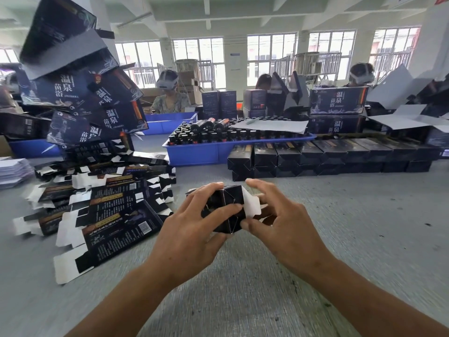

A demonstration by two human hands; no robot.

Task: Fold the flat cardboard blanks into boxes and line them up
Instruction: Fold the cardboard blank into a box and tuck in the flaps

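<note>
the half-folded box sits between both hands, near the middle of the grey table, its end facing the camera with a white flap sticking out to the right. the left hand reaches in from the near left, fingers curled round the box's left side. the right hand comes from the near right, fingers bent, pinching at the flap. flat blanks lie heaped to the left; finished boxes stand lined up far right.
</note>
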